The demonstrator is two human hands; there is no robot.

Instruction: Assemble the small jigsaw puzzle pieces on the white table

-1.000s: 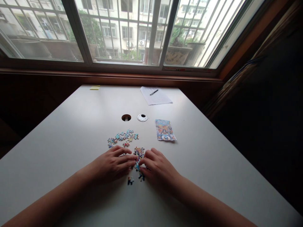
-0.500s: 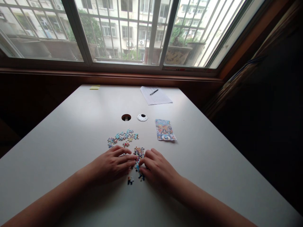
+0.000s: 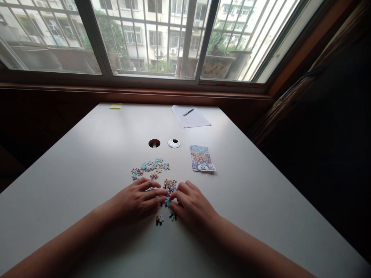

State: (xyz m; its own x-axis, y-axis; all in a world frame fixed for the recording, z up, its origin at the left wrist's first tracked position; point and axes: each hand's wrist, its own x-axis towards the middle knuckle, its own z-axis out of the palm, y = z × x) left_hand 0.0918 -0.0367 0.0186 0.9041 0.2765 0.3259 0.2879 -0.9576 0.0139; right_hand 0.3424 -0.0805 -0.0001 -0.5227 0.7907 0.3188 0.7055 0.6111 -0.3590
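Observation:
Partly joined jigsaw pieces (image 3: 170, 183) lie on the white table between my hands. My left hand (image 3: 142, 197) rests over their left side, fingers stretched out and fingertips touching the pieces. Curled in from the right, my right hand (image 3: 189, 200) pinches a small blue puzzle piece (image 3: 167, 202) at the lower end of the joined part. A loose piece (image 3: 159, 220) lies below the left fingers, and dark pieces (image 3: 173, 216) show beneath the right thumb. My hands hide part of the joined pieces.
Behind my left hand is a spread of loose pieces (image 3: 150, 166). A colourful picture card (image 3: 202, 159) lies to the right. Farther back are a round table hole (image 3: 154, 143), its metal cover (image 3: 174, 143), paper (image 3: 193, 120) with a pen (image 3: 188, 112), and yellow sticky notes (image 3: 116, 106).
My right fingers have shifted slightly with the blue piece, up toward the joined pieces. The left hand stays in place.

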